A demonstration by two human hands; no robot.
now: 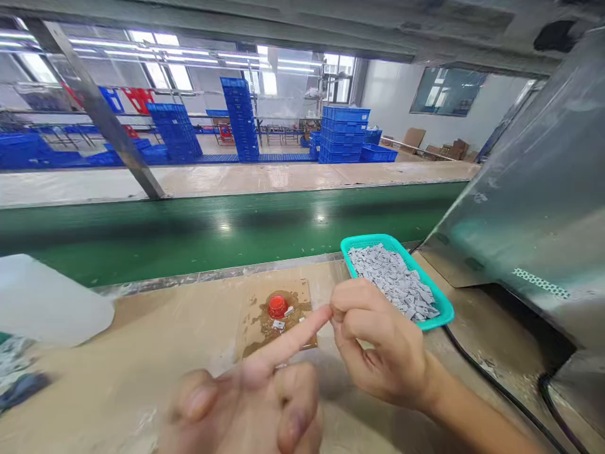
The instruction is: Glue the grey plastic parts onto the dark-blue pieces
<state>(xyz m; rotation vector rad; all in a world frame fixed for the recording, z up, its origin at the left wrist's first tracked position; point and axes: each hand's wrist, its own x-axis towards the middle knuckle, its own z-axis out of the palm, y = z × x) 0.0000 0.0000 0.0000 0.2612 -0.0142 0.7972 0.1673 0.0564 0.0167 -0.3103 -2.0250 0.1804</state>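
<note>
My left hand [255,403] is in the lower middle, palm up and blurred. Its index finger points up to the right, and the other fingers are loosely curled around nothing visible. The fingertip meets my right hand [378,340], whose thumb and index finger are pinched together there. Whatever lies in that pinch is hidden. Beyond the hands is a wet, brownish square board [250,318] on the bench. It bears a small red cup-like piece [277,306] and a few small pale grey pieces [278,325], partly behind my left index finger.
A turquoise basket [444,313] full of small grey pieces [392,277] stands at right. A translucent white container [51,302] is at left, near a dark cloth-like item [21,391]. Behind runs a green conveyor belt [236,236]. A metal housing [529,208] and a black cable [491,378] flank the right.
</note>
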